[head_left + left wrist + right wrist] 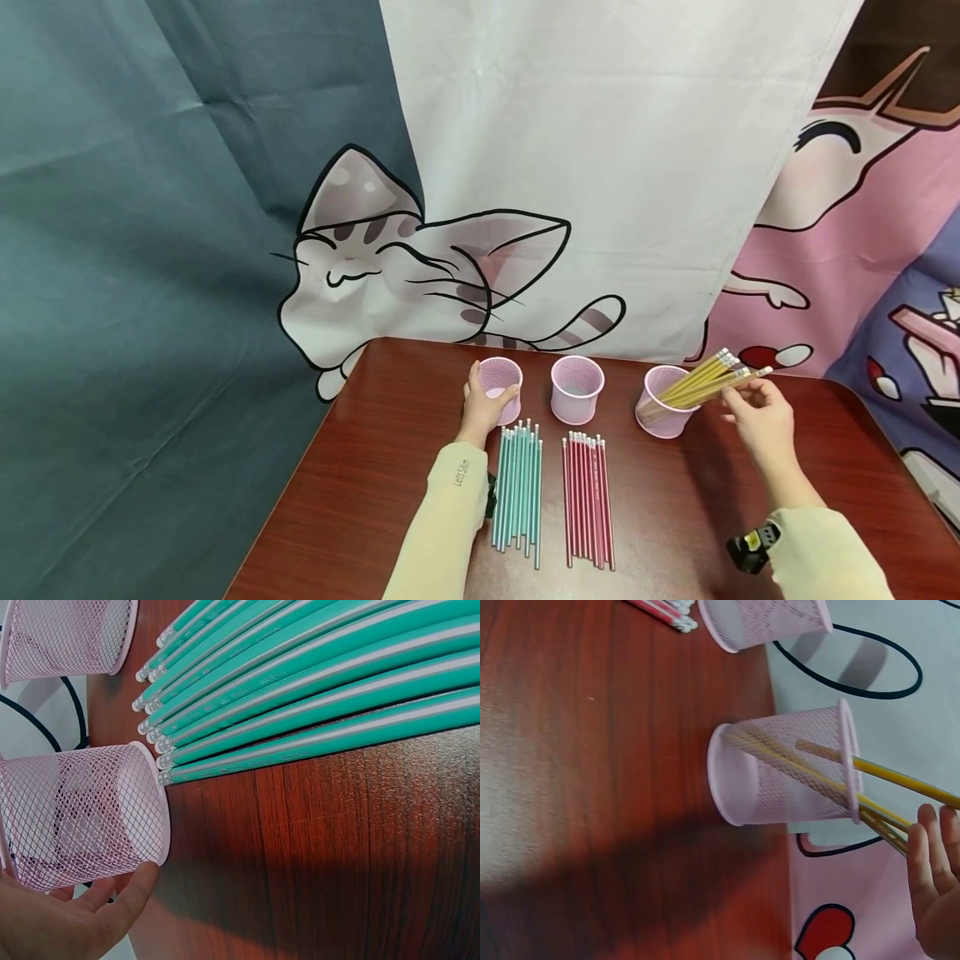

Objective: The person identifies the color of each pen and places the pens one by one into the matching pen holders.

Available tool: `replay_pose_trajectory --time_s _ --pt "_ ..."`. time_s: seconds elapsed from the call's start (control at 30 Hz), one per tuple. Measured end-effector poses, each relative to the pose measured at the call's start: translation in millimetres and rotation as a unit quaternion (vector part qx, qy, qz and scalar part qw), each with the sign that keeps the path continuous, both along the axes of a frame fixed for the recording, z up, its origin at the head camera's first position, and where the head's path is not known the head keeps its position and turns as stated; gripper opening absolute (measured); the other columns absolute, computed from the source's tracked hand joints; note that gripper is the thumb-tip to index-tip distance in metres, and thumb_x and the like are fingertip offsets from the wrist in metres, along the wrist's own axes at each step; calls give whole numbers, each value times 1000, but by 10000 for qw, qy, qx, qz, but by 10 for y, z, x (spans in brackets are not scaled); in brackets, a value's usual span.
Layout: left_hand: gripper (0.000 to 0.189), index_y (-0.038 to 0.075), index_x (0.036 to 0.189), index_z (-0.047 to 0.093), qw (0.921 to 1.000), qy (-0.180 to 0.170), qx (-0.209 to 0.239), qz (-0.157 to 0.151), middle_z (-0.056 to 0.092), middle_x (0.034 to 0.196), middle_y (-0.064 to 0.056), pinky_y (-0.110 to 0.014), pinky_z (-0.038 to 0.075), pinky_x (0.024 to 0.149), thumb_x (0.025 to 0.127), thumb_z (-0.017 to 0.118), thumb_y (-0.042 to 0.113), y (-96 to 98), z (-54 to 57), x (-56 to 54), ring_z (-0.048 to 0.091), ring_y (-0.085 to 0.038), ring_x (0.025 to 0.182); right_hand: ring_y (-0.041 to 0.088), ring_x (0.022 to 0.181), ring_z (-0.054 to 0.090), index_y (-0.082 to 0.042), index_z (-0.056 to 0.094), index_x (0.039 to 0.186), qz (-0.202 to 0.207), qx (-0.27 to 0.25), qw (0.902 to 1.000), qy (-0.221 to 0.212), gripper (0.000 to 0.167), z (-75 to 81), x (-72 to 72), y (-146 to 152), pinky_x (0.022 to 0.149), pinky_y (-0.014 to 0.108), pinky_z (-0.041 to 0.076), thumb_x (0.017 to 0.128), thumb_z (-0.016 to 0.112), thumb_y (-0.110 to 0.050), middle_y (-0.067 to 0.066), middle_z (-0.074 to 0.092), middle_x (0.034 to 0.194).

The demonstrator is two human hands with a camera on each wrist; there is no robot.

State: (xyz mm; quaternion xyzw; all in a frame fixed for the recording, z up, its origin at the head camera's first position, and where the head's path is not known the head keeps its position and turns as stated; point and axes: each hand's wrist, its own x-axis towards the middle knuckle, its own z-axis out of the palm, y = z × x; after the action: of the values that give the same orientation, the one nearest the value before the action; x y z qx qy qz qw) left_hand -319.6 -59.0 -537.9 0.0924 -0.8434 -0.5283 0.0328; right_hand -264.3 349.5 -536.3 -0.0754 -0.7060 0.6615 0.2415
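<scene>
A pink mesh pencil cup (pixel 510 410) stands at the left, and my left hand (pixel 483 407) holds it, thumb and fingers spread around its side. In the left wrist view, the thumb of that hand (pixel 90 919) lies by the cup's (pixel 90 814) base rim. Yellow pencils (pixel 701 379) lean out of the right-hand mesh cup (pixel 663 423), eraser ends up. Beside their upper ends is my right hand (pixel 765 421), its fingers fairly straight at the pencils (pixel 900 780) in the right wrist view. Whether it pinches one is hard to see.
A middle pink mesh cup (pixel 576 400) stands between the other two. Teal pencils (pixel 517 492) lie in a row before the left cup, with red pencils (pixel 588 504) to their right. Behind the brown table (pixel 360 492) hangs a cartoon-printed curtain (pixel 630 167).
</scene>
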Motion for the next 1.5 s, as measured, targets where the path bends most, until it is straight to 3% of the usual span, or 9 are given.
replay_pose_trajectory --time_s 0.07,0.27,0.4,0.7,0.9,1.07,1.27,1.5 --pt "90 20 145 22 10000 3 -17 0 33 136 -23 -51 37 95 75 76 35 1 -2 1 44 -41 116 8 56 64 -8 59 89 -77 11 9996 -283 12 54 62 -86 45 22 50 83 68 -13 -4 64 71" --pt "90 18 145 23 10000 54 -24 -6 34 135 -23 -52 37 94 74 77 34 6 -19 5 44 -41 115 3 54 62 1 53 94 -357 905 9847 -1444 27 377 274 -399 49 23 51 89 60 -24 -16 59 65" --pt "90 18 145 23 10000 45 -7 -4 33 136 -23 -51 36 95 74 77 34 8 -15 8 44 -40 115 2 55 61 3 52 98 -299 900 9771 -1903 29 420 342 -474 50 22 51 91 57 -25 -17 59 64" --pt "91 19 145 23 10000 28 11 3 33 136 -23 -51 36 95 73 77 35 10 -3 14 44 -41 115 8 58 63 5 57 97 -69 1326 9632 -2339 32 149 451 -513 52 28 52 91 56 -27 -4 65 66" --pt "91 21 143 27 9994 327 120 70 37 131 -24 -51 40 91 70 79 40 -2 -35 -16 47 -41 110 13 58 63 8 59 99 311 1625 9554 -2448 27 15 483 -681 51 29 51 90 56 -17 9 66 69" --pt "88 20 142 31 9992 288 220 160 39 132 -23 -49 40 91 70 80 36 -2 -50 -31 47 -38 112 15 57 62 6 60 90 741 1695 9500 -2516 19 -126 488 -895 48 28 48 87 58 -13 7 63 66" --pt "88 17 142 29 9994 73 293 176 37 136 -22 -48 38 95 72 80 28 10 9 -6 44 -36 116 16 56 58 0 62 81 1213 2038 9369 -2568 10 -276 509 -1179 46 26 44 84 61 -9 5 63 66" --pt "89 17 142 28 9990 106 388 201 35 135 -23 -47 37 97 72 80 26 22 11 4 43 -37 117 15 54 57 -3 61 73 1241 2225 9327 -2551 12 -395 518 -1414 49 25 44 81 65 -11 3 61 63"
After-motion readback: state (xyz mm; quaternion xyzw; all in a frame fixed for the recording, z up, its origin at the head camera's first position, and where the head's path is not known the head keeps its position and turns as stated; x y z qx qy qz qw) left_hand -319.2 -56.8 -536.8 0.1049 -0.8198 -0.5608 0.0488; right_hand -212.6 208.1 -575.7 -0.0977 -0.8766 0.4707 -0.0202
